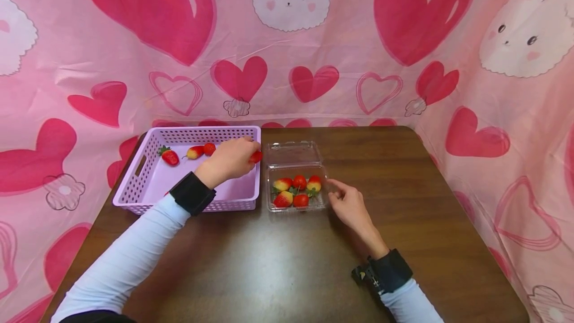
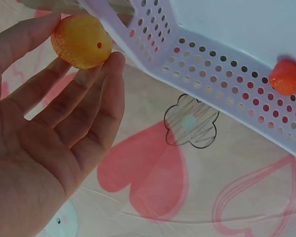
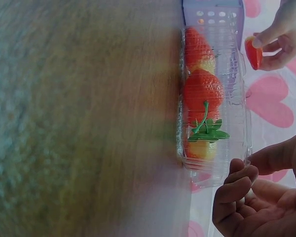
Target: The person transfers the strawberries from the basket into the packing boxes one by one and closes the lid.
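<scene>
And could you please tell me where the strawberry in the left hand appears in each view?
Head: strawberry, just left of centre, in the left hand.
Left wrist: strawberry, upper left.
Right wrist: strawberry, upper right.
Shared landmark: purple basket, left in head, upper right in left wrist, top in right wrist.

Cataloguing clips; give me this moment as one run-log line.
left hand: pinches one strawberry near lilac basket rim | right hand: touches clear box rim | lid: open | inside box: five strawberries
</scene>
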`<action>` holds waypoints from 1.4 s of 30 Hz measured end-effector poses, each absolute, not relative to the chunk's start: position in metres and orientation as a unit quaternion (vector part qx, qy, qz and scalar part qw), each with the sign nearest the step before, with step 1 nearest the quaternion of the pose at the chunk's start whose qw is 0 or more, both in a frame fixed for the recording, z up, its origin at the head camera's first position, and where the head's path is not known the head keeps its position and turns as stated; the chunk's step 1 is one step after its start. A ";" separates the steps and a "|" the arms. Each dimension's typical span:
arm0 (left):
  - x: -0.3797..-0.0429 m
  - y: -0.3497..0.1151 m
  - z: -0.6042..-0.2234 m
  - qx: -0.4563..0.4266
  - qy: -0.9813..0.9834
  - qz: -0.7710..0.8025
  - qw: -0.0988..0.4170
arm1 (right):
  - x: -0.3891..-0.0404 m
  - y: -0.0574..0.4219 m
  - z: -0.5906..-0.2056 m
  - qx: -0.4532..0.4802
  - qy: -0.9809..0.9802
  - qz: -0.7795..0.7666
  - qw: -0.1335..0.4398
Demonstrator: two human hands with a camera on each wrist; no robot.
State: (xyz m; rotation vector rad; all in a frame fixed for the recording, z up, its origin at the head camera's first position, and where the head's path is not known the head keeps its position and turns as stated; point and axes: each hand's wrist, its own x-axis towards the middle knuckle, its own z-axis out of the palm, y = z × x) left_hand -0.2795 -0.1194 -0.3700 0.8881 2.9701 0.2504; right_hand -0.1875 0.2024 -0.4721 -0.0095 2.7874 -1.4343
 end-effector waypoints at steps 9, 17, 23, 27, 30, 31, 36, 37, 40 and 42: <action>-0.269 -0.108 -0.373 0.310 0.946 0.094 0.019 | -0.187 0.202 -0.472 -0.004 0.888 -0.460 0.005; -0.263 -0.095 -0.377 0.339 0.936 0.092 0.012 | -0.186 0.202 -0.472 0.001 0.886 -0.464 0.012; -0.259 -0.085 -0.379 0.351 0.933 0.077 -0.001 | -0.186 0.203 -0.472 0.001 0.884 -0.467 0.016; -0.255 -0.079 -0.380 0.351 0.933 0.078 0.005 | -0.187 0.203 -0.472 -0.001 0.884 -0.468 0.017; -0.253 -0.073 -0.381 0.352 0.932 0.081 0.013 | -0.187 0.203 -0.472 -0.001 0.884 -0.468 0.017; -0.252 -0.071 -0.382 0.352 0.932 0.082 0.015 | -0.187 0.204 -0.473 -0.001 0.884 -0.468 0.017; -0.249 -0.064 -0.383 0.355 0.930 0.089 0.023 | -0.187 0.204 -0.473 -0.002 0.883 -0.469 0.016; -0.248 -0.063 -0.384 0.355 0.930 0.091 0.027 | -0.187 0.204 -0.473 -0.002 0.883 -0.469 0.015; -0.245 -0.060 -0.387 0.360 0.927 0.095 0.036 | -0.187 0.203 -0.473 -0.003 0.884 -0.468 0.015; -0.244 -0.057 -0.388 0.365 0.925 0.096 0.036 | -0.187 0.203 -0.473 -0.005 0.883 -0.468 0.015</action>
